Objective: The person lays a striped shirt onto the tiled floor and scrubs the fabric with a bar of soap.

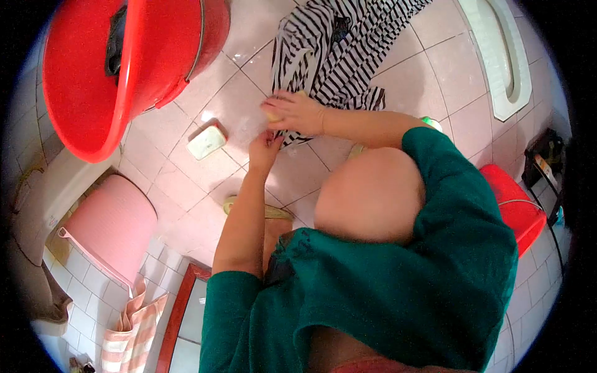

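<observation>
A black-and-white striped garment [348,59] lies spread over the pink tiled floor, its near end reaching my hands. My right hand [297,114] is closed over a yellowish bar of soap [272,116], pressed against the striped cloth. Just below it, my left hand [265,148] pinches the near edge of the garment between thumb and fingers. To the left of my hands, a small white rectangular block-like dish [207,142] with a red edge rests on the tiles.
A large red bucket [149,56] stands at upper left, dark cloth inside. A pink bin [115,224] is at left, near a checked cloth [134,329]. A white squat-toilet rim [500,62] lies upper right. Another red bucket [513,208] sits behind my right side.
</observation>
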`<act>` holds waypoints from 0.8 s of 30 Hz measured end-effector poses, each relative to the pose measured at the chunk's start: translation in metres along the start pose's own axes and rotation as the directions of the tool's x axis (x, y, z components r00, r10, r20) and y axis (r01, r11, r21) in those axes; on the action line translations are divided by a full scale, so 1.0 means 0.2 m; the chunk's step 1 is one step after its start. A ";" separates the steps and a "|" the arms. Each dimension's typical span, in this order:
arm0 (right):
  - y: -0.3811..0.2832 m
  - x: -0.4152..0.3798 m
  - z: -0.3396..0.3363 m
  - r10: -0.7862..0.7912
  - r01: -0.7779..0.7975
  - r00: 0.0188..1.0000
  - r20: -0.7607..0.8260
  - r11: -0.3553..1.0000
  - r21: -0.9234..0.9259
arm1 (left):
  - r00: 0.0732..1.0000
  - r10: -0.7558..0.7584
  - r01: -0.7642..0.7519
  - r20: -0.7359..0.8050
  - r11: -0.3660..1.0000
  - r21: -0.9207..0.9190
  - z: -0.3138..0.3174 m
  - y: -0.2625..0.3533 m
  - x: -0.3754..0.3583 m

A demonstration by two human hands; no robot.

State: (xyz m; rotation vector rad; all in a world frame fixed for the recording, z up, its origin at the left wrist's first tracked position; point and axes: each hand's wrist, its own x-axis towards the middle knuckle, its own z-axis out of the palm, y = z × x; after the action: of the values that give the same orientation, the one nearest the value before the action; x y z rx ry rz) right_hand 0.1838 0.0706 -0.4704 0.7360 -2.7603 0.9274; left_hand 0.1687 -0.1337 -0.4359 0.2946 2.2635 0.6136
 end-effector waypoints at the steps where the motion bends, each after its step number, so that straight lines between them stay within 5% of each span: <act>1: 0.07 0.04 -0.01 0.180 -0.178 0.983 -0.035 0.982 0.057 | 1.000 0.003 -0.003 -0.003 1.000 -0.001 0.01 -0.01 -0.01; 3: 0.30 0.08 -0.10 0.234 -0.265 0.952 -0.198 0.952 -0.151 | 0.991 -0.067 0.053 -0.113 0.992 -0.116 0.05 -0.08 -0.10; 4: 0.50 0.12 -0.30 0.064 -0.191 0.954 -0.293 0.884 -0.427 | 0.991 -0.076 0.065 -0.107 0.992 -0.109 0.05 -0.13 -0.15; 7: 0.81 0.14 -0.45 0.104 -0.328 0.889 -0.446 0.824 -0.462 | 0.989 -0.123 0.099 -0.084 0.963 -0.249 -0.02 -0.16 -0.08; 9: 0.82 0.19 -0.47 0.462 -0.699 0.691 -0.556 0.623 -0.352 | 0.992 -0.086 0.065 -0.098 0.977 -0.203 -0.03 -0.15 -0.04; 12: 0.58 0.27 -0.55 0.668 -0.761 0.639 -0.381 0.620 -0.189 | 0.988 0.013 -0.034 -0.154 0.990 -0.137 0.00 -0.08 0.03; 14: 0.32 0.18 -0.32 0.414 -0.448 0.891 -0.187 0.867 -0.218 | 0.978 0.062 -0.087 -0.199 0.989 -0.121 -0.05 0.03 0.02; 16: 0.00 0.03 -0.06 0.166 -0.163 0.986 0.034 0.984 -0.073 | 0.981 -0.187 0.170 -0.055 0.959 -0.229 -0.13 0.21 -0.01; 17: -0.08 -0.08 -0.02 -0.099 0.082 0.989 -0.111 0.985 -0.149 | 0.980 0.177 -0.180 -0.095 0.983 -0.030 -0.11 0.08 0.00; 18: -0.04 -0.07 -0.07 -0.101 0.083 0.989 -0.112 0.984 -0.156 | 0.978 0.183 -0.186 -0.098 0.982 -0.031 -0.09 -0.02 -0.01; 20: 0.07 -0.02 -0.25 0.257 -0.239 0.966 0.004 0.903 -0.358 | 0.996 -0.026 0.021 -0.089 0.998 -0.054 -0.05 -0.18 -0.12; 21: 0.20 -0.04 -0.31 0.302 -0.316 0.948 -0.101 0.861 -0.399 | 0.990 0.033 -0.047 -0.135 0.994 -0.100 -0.06 -0.22 -0.16; 22: 0.39 -0.08 -0.40 0.325 -0.387 0.921 -0.213 0.810 -0.440 | 0.990 0.036 -0.050 -0.135 0.994 -0.098 -0.08 -0.19 -0.18; 24: 0.67 -0.20 -0.62 0.130 -0.299 0.937 -0.323 0.776 -0.555 | 0.962 -0.270 0.257 -0.031 0.941 -0.221 -0.18 -0.08 -0.23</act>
State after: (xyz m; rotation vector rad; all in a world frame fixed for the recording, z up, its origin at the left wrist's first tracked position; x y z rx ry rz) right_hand 0.1491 0.2538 -0.4528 0.1636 -2.6725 0.1105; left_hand 0.1736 -0.1771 -0.3947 -0.1359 2.2193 0.7240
